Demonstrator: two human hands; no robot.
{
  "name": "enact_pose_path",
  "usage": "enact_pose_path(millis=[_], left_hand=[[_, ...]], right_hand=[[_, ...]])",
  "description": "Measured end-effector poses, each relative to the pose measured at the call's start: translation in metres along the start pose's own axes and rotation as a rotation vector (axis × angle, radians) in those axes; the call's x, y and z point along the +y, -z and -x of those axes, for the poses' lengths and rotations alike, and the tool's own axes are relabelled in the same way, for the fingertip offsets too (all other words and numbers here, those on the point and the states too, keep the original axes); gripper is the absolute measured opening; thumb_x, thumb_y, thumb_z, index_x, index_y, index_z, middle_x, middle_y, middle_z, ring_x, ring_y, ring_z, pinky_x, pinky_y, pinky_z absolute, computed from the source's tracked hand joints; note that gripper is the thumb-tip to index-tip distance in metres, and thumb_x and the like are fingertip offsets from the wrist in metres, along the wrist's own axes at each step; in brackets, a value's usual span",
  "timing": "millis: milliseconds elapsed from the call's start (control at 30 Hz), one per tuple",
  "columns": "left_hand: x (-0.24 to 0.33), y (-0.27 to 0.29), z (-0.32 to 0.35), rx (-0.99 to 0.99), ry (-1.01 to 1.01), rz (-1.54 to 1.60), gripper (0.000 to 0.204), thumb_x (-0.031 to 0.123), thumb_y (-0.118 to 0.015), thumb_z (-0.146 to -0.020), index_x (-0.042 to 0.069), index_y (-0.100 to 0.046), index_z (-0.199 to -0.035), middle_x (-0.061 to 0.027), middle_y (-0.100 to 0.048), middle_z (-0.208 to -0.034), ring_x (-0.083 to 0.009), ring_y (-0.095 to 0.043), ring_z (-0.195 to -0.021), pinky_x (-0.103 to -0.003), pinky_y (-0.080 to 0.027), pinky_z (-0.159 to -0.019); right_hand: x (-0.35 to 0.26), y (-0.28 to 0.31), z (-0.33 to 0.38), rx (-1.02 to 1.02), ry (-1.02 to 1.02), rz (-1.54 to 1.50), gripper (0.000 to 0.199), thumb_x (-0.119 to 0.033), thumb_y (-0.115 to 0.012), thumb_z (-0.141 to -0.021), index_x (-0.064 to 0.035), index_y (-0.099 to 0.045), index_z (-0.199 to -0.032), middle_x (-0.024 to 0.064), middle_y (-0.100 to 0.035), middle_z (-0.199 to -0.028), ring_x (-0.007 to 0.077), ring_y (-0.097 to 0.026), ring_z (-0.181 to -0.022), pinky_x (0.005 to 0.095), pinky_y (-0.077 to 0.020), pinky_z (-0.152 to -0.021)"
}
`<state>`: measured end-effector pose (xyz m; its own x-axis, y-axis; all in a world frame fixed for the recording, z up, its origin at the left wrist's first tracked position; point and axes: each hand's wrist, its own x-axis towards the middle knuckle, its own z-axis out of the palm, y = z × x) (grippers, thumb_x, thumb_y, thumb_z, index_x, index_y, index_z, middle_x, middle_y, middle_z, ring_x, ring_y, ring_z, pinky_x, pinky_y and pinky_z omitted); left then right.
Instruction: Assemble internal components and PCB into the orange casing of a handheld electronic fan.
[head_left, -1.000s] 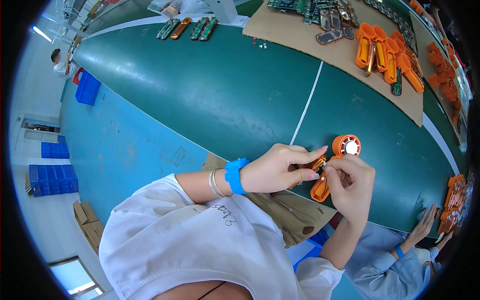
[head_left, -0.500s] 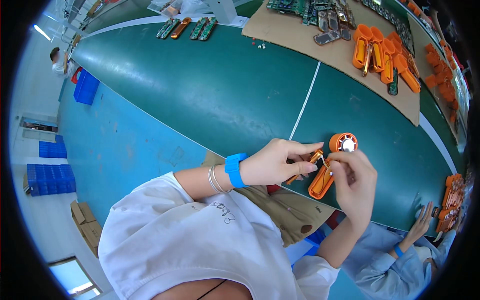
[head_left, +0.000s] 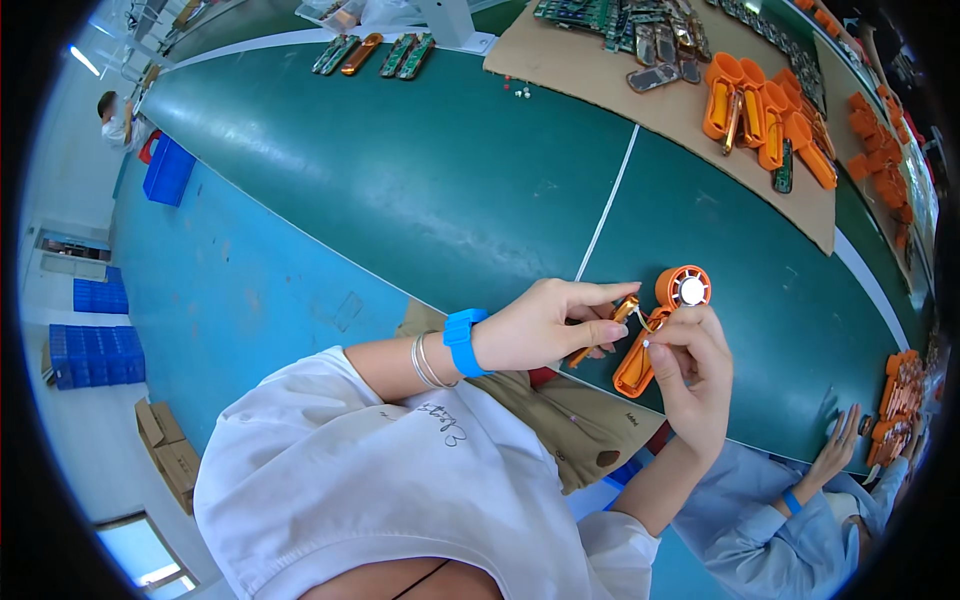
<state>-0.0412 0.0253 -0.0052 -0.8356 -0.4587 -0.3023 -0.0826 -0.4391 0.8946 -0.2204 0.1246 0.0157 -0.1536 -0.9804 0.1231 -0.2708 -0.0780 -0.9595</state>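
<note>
The orange handheld fan (head_left: pixel 632 372) lies on the green table (head_left: pixel 450 200) with its hollow handle facing up, probably so that both hands can reach the inside. The left hand (head_left: pixel 553 325) has its thumb and fingers clamped on a copper-coloured casing (head_left: pixel 625 309), held tilted beside the handle, it seems to give the thin wires (head_left: pixel 642 320) some slack. The right hand (head_left: pixel 697 368) has thumb and forefinger pinched together on a small white piece (head_left: pixel 646 343); the handle lies just beneath these fingertips, the round head beyond them.
</note>
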Motion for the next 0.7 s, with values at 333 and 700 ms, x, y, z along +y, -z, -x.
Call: enact_pose_path(millis=[333, 700], left_hand=[[-0.002, -0.002, 0.002, -0.037, -0.028, 0.081, 0.050, 0.007, -0.053, -0.094, 0.007, -0.035, -0.140, -0.0092, -0.059, -0.114, -0.0109, -0.058, -0.093, -0.028, -0.052, -0.085], [0.003, -0.005, 0.005, -0.022, -0.090, -0.131, 0.047, 0.006, -0.053, -0.093, 0.006, -0.039, -0.139, -0.0059, -0.057, -0.107, -0.0094, -0.059, -0.087, -0.025, -0.052, -0.079]], right_hand=[[-0.016, -0.013, -0.003, 0.066, 0.031, 0.388, 0.007, 0.004, -0.060, -0.080, -0.0018, -0.057, -0.083, 0.0066, -0.052, -0.076, 0.0137, -0.050, -0.056, 0.0274, -0.0387, -0.049], [-0.023, -0.016, -0.007, 0.097, 0.039, 0.487, 0.008, 0.004, -0.063, -0.074, -0.0023, -0.062, -0.079, 0.0081, -0.051, -0.064, 0.0217, -0.052, -0.053, 0.0322, -0.0402, -0.046]])
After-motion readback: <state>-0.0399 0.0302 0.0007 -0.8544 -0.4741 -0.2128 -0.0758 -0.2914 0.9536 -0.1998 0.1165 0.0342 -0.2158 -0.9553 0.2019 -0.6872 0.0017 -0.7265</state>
